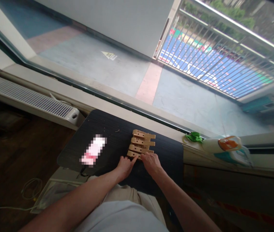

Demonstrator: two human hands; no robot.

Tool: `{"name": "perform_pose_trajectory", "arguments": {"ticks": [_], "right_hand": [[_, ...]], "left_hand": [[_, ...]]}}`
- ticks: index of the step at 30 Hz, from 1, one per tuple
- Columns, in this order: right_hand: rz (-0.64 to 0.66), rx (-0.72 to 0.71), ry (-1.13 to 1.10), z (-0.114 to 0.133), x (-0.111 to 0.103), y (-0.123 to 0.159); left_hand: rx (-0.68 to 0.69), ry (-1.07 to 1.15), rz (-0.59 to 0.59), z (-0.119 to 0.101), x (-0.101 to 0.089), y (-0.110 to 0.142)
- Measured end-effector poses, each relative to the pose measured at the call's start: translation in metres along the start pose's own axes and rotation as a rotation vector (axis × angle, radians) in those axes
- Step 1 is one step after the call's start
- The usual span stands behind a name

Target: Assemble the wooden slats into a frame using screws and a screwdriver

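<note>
Several light wooden pieces (142, 141) lie side by side on a dark tabletop, each with small dark holes; what kind of object they form I cannot make out. My left hand (125, 167) is at the left end of the nearest wooden piece (133, 154), with one finger laid along its near side. At the right end of that same piece, my right hand (152, 163) has its fingers curled down over the wood. Both hands seem to hold this piece, and they partly hide its near edge.
On the black table (112, 129), a blurred-out bright rectangle (93, 150) lies to the left. A white radiator (30, 93) runs along the window. A green item (194, 137) and a white bottle-like thing (211, 145) sit on the sill at right. A cable (32, 188) trails at lower left.
</note>
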State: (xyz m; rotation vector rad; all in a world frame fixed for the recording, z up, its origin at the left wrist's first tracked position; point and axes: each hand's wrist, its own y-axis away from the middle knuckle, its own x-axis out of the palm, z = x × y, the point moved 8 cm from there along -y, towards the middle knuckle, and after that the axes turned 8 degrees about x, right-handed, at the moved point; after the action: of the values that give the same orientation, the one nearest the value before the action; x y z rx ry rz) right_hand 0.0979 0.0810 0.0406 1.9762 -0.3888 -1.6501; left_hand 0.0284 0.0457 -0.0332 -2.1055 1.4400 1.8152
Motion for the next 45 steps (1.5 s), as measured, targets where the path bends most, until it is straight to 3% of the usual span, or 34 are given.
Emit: {"name": "perform_pose_trajectory", "arguments": {"ticks": [10,23,33,45], "right_hand": [[-0.008,0.132,-0.108,-0.012,0.020,-0.006],[0.005,0.025,-0.026,-0.007,0.012,-0.002],[-0.009,0.160,-0.105,-0.014,0.018,0.000],[-0.008,0.015,-0.028,-0.007,0.007,0.001]], "left_hand": [[0.008,-0.031,0.012,-0.001,0.000,0.000],[0.003,-0.049,0.022,0.000,0.001,0.000],[0.000,-0.033,0.007,-0.001,0.001,0.001],[0.003,-0.064,0.009,0.000,0.002,0.000]]}}
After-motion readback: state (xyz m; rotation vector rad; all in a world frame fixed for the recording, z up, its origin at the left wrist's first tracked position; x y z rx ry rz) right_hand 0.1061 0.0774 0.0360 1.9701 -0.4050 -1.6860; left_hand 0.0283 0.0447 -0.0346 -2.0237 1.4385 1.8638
